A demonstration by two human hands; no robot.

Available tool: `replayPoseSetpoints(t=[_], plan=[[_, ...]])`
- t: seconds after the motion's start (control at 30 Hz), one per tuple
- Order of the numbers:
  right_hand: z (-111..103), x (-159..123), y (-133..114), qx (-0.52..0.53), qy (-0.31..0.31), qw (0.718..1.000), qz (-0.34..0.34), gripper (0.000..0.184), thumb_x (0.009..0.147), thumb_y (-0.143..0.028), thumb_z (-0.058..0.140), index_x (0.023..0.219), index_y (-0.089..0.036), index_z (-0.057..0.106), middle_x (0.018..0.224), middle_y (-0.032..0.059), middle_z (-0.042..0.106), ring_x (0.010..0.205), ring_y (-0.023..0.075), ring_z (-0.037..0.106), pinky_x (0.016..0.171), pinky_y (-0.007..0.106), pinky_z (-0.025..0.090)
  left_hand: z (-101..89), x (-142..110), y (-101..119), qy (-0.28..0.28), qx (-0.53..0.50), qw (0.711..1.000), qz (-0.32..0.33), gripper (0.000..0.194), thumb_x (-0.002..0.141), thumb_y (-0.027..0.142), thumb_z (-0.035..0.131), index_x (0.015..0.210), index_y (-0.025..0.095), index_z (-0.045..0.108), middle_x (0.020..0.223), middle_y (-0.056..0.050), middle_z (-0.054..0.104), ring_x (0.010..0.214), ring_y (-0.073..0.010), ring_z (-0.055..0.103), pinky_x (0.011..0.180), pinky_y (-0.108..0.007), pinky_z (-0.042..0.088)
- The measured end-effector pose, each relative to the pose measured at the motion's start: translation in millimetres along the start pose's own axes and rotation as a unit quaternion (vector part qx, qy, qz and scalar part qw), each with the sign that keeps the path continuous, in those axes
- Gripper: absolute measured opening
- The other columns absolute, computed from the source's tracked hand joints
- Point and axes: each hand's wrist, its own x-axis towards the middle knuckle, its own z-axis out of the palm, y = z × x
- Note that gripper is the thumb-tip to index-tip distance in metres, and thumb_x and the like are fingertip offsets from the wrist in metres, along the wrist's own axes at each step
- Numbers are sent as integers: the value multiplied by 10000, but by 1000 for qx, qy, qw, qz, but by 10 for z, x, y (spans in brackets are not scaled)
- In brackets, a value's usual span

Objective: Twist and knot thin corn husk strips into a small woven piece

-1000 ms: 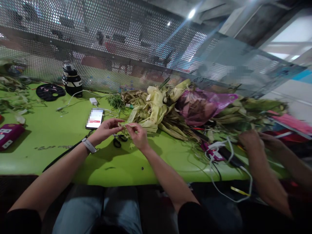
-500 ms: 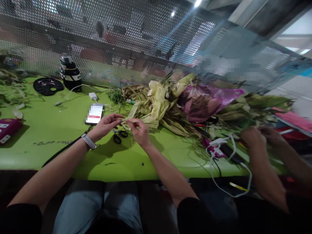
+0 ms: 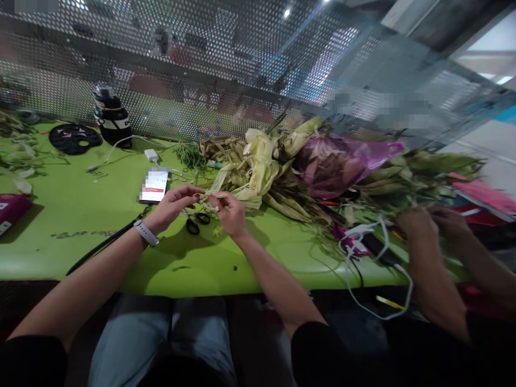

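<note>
Strip of pale husk (image 3: 204,197) is pinched between the fingertips of a person's left hand (image 3: 173,205) and right hand (image 3: 231,216), held above a green table (image 3: 161,271) near black-handled scissors (image 3: 193,227). A phone (image 3: 160,178) beside the left hand shows a red bar (image 3: 155,190), its text unreadable, while handwriting (image 3: 83,233) on the table and marks (image 3: 125,122) on a black bottle (image 3: 114,134) are too faint to read. Heaped corn husks (image 3: 260,161) and a pink plastic bag (image 3: 342,164) lie beyond the right hand.
</note>
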Motion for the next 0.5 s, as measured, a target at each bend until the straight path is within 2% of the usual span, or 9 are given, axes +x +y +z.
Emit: replayPoseSetpoints(t=[0.17,0.3,0.37,0.5], plan=[[8,-4,-17,45,-31,998,17,281,873,-475,601,853,-203,665,774,16,678,656,130,583,635,258,470,58,-18,39,0,31,999,11,288,767,331,759,973,151,670,888,-40,684,774,-122,618,695,-258,513],[-43,39,5,28,-97,992,74,346,839,-524,626,867,-185,686,673,-10,618,581,111,528,555,235,425,36,16,3,49,43,998,19,315,751,353,770,951,139,655,787,-28,667,684,-109,601,622,-247,501],[-78,63,5,1,-121,991,49,324,839,-502,638,852,-184,701,696,-1,616,622,122,541,594,250,446,4,42,-30,81,45,995,25,323,740,352,778,945,137,653,779,-27,666,678,-108,598,628,-250,496],[-120,66,-41,-124,-95,984,-90,221,891,-396,614,877,-206,728,857,60,633,859,192,578,795,345,488,-49,68,-77,118,96,988,39,306,741,343,778,934,142,654,790,-34,667,709,-116,602,650,-255,488]])
